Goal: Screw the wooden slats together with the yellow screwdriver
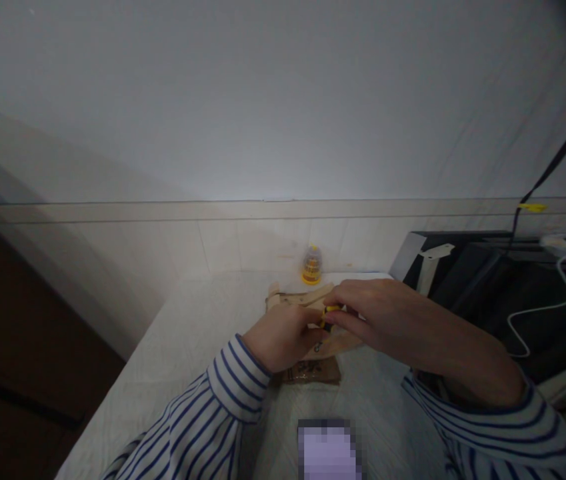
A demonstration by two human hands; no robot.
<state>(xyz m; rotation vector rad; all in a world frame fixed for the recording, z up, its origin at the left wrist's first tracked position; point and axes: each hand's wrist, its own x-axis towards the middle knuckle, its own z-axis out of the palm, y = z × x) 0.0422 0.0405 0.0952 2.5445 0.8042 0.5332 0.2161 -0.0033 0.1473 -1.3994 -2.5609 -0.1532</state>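
Note:
My left hand and my right hand meet over the table, fingers closed around a small yellow-and-black piece. Its exact kind is mostly hidden by my fingertips. Beneath both hands lies a tan paper-like packet with dark print, partly covered by them. A shiny brown packet sticks out from under its near side. Behind the hands, close to the wall, stands a clear dome-shaped container with a yellow base and small parts inside.
The pale covered table meets a white panelled wall. At the right are a dark flat-panel object, a white cable and a black strap. A blurred-out rectangular device lies at the near edge. Dark brown furniture stands left.

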